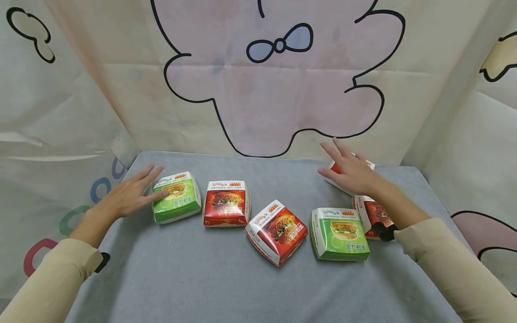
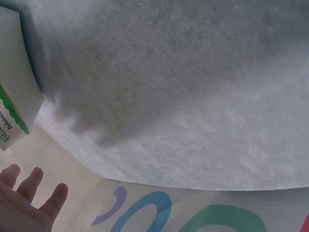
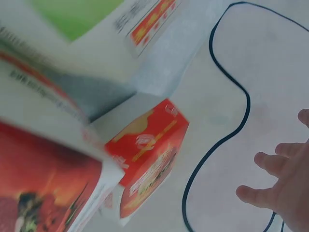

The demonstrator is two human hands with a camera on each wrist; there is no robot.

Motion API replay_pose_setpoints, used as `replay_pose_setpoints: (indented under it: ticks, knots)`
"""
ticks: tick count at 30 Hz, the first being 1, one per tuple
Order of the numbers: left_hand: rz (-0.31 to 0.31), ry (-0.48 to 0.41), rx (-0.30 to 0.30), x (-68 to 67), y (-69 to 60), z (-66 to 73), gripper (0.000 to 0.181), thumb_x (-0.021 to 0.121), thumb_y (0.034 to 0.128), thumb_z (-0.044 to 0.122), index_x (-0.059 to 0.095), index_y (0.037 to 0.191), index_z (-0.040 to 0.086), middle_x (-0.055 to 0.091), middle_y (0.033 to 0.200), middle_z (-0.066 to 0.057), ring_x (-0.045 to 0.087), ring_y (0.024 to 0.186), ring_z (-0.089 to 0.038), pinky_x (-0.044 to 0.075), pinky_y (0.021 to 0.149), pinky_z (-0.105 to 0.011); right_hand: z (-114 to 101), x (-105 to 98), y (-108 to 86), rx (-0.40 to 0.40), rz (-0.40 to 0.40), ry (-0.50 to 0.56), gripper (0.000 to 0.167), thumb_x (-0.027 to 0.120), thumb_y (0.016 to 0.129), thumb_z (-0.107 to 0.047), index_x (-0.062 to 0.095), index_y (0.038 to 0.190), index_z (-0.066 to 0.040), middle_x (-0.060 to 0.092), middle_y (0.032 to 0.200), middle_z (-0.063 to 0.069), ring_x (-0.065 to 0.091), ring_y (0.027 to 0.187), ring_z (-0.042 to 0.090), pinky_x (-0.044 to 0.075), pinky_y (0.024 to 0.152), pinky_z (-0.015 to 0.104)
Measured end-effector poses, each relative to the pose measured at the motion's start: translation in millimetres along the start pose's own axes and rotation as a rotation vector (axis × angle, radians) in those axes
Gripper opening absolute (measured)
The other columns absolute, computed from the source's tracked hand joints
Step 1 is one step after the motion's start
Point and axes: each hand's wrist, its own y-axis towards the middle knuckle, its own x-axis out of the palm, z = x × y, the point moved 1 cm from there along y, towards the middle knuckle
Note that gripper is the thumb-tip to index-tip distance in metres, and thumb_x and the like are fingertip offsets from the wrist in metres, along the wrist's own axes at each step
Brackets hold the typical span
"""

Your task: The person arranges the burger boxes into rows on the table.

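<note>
My left hand (image 1: 129, 193), fingers spread, is beside a green burger box (image 1: 176, 202) at the left; its thumb overlaps the box's near-left part, and I cannot tell whether they touch. In the left wrist view that box (image 2: 14, 72) shows only at the edge, with the left fingers (image 2: 54, 200) straight and empty. My right hand (image 1: 351, 172) is held above a red burger box (image 1: 336, 168) at the back right, hiding most of it. Its fingers are spread and hold nothing. Below the right wrist, another red burger box (image 1: 373, 213) is partly covered by the arm.
Between the hands, a red burger box (image 1: 227, 204), a turned red burger box (image 1: 276, 232) and a second green burger box (image 1: 340, 234) rest on the grey cloth-covered table (image 1: 194, 278). Cartoon-printed sheets (image 1: 278, 98) hang behind and at both sides.
</note>
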Motion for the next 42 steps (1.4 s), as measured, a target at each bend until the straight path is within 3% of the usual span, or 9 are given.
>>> replay_pose_setpoints:
  ticks: [10, 18, 23, 31, 35, 42]
  knots:
    - [-0.029, -0.029, -0.032, 1.5, 4.5, 3.6, 0.087, 0.045, 0.0965, 0.064, 0.008, 0.162, 0.02, 0.011, 0.163, -0.023, 0.026, 0.139, -0.056, 0.028, 0.098, -0.077, -21.3, 10.3, 12.3, -0.023, -0.032, 0.083, 0.075, 0.048, 0.1, -0.052, 0.016, 0.161, -0.024, 0.006, 0.166, 0.016, 0.019, 0.146, 0.047, 0.01, 0.109, 0.074]
    - [-0.046, -0.102, -0.088, 3.3, 10.0, 4.1, 0.086, 0.04, 0.0972, 0.066, 0.005, 0.162, 0.021, 0.011, 0.163, -0.025, 0.017, 0.143, -0.054, 0.019, 0.102, -0.078, -36.5, 22.7, 22.3, -0.046, -0.099, 0.147, 0.077, 0.047, 0.099, -0.056, 0.013, 0.161, -0.026, 0.005, 0.166, 0.014, 0.016, 0.148, 0.045, 0.014, 0.107, 0.076]
    - [-0.032, -0.156, -0.082, 4.9, 15.2, 5.6, 0.086, 0.042, 0.098, 0.064, 0.006, 0.162, 0.018, 0.014, 0.162, -0.026, 0.015, 0.146, -0.05, 0.016, 0.106, -0.075, -47.4, 27.9, 27.3, -0.055, -0.117, 0.179, 0.077, 0.048, 0.099, -0.055, 0.014, 0.161, -0.027, 0.006, 0.166, 0.012, 0.015, 0.149, 0.042, 0.021, 0.108, 0.073]
    - [-0.027, -0.244, -0.088, 8.1, 21.9, 9.8, 0.088, 0.045, 0.0983, 0.062, 0.004, 0.161, 0.016, 0.015, 0.161, -0.027, 0.014, 0.145, -0.053, 0.016, 0.107, -0.075, -61.7, 35.2, 36.8, -0.099, -0.131, 0.246, 0.078, 0.051, 0.098, -0.054, 0.014, 0.161, -0.027, 0.011, 0.166, 0.012, 0.017, 0.15, 0.037, 0.025, 0.109, 0.068]
    - [-0.018, -0.252, -0.089, 9.1, 24.1, 9.9, 0.086, 0.043, 0.0995, 0.061, 0.006, 0.161, 0.013, 0.017, 0.161, -0.028, 0.02, 0.143, -0.052, 0.02, 0.107, -0.074, -66.7, 37.5, 41.5, -0.114, -0.138, 0.263, 0.078, 0.052, 0.099, -0.052, 0.014, 0.161, -0.025, 0.013, 0.165, 0.01, 0.018, 0.15, 0.034, 0.026, 0.111, 0.066]
    - [0.0, -0.254, -0.091, 9.7, 27.7, 10.1, 0.083, 0.041, 0.1008, 0.059, 0.015, 0.159, 0.006, 0.027, 0.156, -0.031, 0.047, 0.125, -0.047, 0.037, 0.098, -0.067, -75.8, 41.9, 50.3, -0.148, -0.137, 0.277, 0.076, 0.054, 0.099, -0.047, 0.019, 0.16, -0.02, 0.019, 0.165, 0.008, 0.018, 0.15, 0.032, 0.024, 0.114, 0.062]
